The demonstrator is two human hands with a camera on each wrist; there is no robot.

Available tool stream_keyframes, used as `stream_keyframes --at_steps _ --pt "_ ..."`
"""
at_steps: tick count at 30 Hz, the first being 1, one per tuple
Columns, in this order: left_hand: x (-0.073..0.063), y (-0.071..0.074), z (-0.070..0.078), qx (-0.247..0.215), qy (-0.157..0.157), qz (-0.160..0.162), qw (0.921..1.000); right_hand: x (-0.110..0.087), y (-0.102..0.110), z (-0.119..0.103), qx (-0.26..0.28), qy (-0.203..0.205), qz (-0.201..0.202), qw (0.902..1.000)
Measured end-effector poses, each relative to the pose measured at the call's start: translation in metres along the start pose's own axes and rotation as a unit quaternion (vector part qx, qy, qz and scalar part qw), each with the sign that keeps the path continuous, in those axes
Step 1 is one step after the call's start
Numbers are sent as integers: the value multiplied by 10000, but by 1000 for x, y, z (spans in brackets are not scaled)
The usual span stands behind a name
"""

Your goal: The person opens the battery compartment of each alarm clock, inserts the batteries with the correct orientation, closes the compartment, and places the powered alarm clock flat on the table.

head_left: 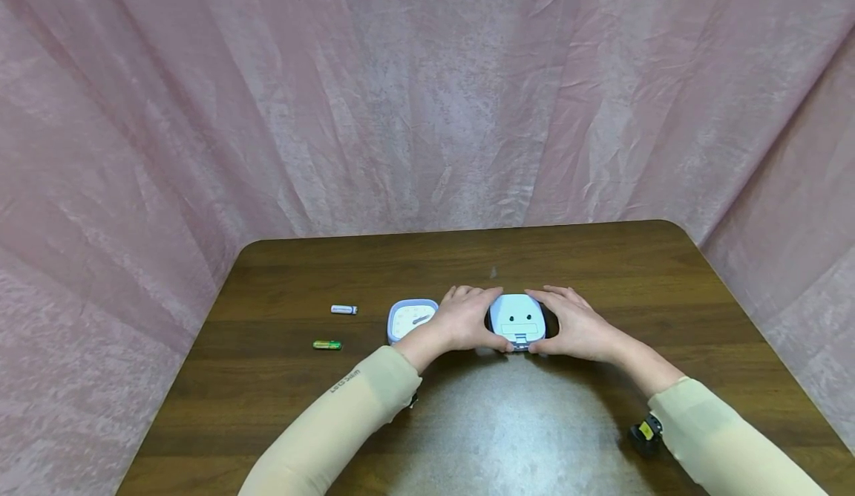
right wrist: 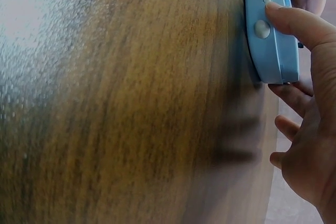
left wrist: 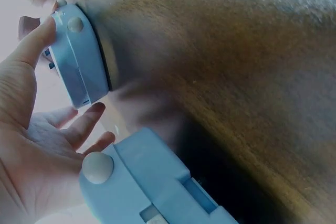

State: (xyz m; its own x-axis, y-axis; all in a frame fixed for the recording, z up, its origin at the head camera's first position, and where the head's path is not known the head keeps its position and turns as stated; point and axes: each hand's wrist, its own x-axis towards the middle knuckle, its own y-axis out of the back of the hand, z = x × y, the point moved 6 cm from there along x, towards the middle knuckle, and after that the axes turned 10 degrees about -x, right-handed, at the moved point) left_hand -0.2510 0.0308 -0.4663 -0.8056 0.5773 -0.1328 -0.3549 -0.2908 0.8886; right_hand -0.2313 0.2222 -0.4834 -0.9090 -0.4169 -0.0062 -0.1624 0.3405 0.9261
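A light-blue alarm clock (head_left: 517, 318) lies face down on the table, its pale back with two dark knobs and a battery cover facing up. My left hand (head_left: 464, 321) grips its left side, thumb at the near edge and fingers round the far side. From the right, my right hand (head_left: 572, 324) holds it the same way; in the right wrist view the thumb (right wrist: 296, 23) presses the edge beside a round foot. Left of it, a second blue clock (head_left: 413, 318) lies face up, partly covered by my left hand and wrist.
A white-and-blue battery (head_left: 344, 310) and a green battery (head_left: 327, 345) lie apart at the left of the wooden table (head_left: 574, 258). Pink curtains (head_left: 427, 95) hang behind the table's far edge and along its sides.
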Motion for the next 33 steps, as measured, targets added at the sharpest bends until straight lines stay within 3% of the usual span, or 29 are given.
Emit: stream_keyframes --at_steps 23,33 --pt "3 3 -2 -422 -182 -229 9987 1 -1 1 74 -112 -179 9997" --pt "3 3 -2 -396 -202 -415 9982 1 -2 3 123 -82 -143 9998"
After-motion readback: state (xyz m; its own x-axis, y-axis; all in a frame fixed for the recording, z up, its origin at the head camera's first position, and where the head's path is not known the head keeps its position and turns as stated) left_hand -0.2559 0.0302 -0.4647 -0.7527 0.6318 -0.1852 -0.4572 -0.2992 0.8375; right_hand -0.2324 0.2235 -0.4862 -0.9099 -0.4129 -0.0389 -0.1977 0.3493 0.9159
